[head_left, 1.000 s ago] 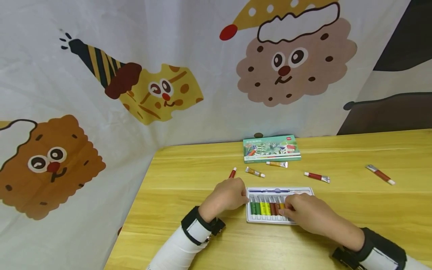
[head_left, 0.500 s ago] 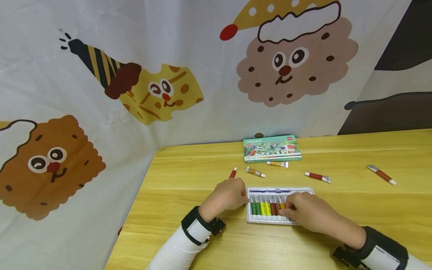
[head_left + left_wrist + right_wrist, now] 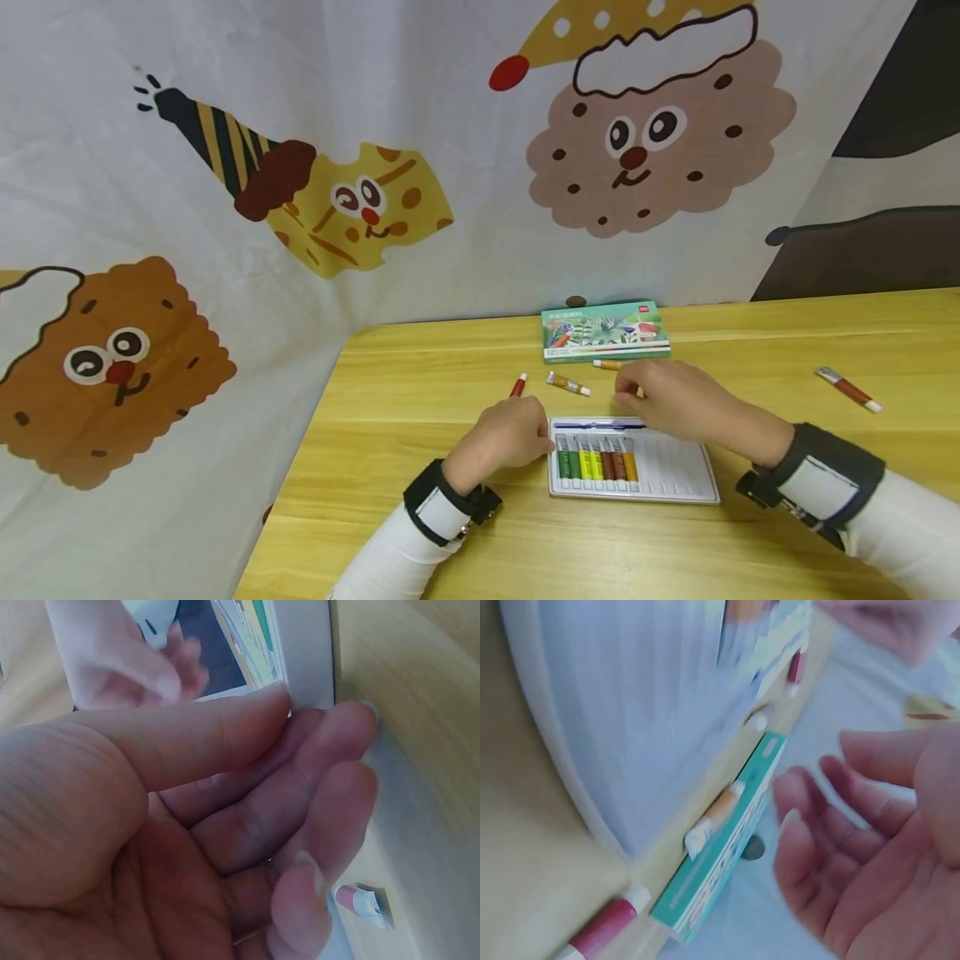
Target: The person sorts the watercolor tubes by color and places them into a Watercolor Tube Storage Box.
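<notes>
My left hand (image 3: 501,433) pinches the left rim of a white plastic tray (image 3: 678,467) between thumb (image 3: 225,727) and fingers. Several paint tubes (image 3: 596,465), green through orange, lie side by side in the tray's left part. A thin blue paintbrush (image 3: 598,427) lies in its top groove. My right hand (image 3: 671,402) hovers over the tray's back edge, fingers loosely bent, nothing between them in the right wrist view. Nearest to it are an ochre tube (image 3: 606,365), partly covered, and a dark red tube (image 3: 604,926), hidden behind the hand in the head view.
A green paint box (image 3: 606,333) lies at the back against the printed cloth (image 3: 465,275). Loose tubes lie about: an ochre tube (image 3: 567,384), a red tube (image 3: 518,384) behind my left hand, and a red-brown tube (image 3: 849,389) at the right.
My right hand has let go at the orange tube in the tray and moved back, uncovering the tray's right part. The left hand has stayed on the rim.
</notes>
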Tool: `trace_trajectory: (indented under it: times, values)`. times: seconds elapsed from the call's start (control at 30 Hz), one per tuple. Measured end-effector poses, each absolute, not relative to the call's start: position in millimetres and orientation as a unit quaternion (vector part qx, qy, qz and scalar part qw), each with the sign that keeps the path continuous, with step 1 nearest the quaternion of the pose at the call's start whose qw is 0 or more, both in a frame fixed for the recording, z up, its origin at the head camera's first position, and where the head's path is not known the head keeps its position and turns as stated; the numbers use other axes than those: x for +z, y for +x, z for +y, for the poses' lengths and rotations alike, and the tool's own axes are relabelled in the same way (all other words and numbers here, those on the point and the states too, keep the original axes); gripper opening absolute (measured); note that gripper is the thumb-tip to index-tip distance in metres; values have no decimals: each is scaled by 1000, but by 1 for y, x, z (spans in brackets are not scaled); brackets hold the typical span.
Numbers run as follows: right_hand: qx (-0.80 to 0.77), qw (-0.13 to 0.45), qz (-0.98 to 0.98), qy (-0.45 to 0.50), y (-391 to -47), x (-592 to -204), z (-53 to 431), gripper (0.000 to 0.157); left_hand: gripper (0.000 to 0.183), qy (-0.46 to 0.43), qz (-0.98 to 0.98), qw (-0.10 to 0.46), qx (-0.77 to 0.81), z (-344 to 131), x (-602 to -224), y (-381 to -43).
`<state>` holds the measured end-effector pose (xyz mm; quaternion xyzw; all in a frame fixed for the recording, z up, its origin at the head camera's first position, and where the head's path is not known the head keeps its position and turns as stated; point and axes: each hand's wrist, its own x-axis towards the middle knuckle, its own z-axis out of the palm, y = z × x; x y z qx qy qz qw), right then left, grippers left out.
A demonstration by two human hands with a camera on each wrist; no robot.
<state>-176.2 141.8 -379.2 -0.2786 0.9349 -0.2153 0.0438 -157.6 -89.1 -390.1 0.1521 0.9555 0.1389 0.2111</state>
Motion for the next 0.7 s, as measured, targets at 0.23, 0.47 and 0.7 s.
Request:
trace_trajectory:
  times: [0.23, 0.47, 0.7]
  values:
    - [-190, 51, 925, -325, -214, -389, 117, 5, 26, 159, 956, 206, 139, -91, -393, -159]
    - [-166, 84, 935, -301, -227, -399, 91, 12, 24, 159, 954, 211, 142, -90, -392, -158]
    - [-146, 103, 942, -283, -234, -413, 79, 11, 25, 154, 955, 211, 142, -90, -389, -157]
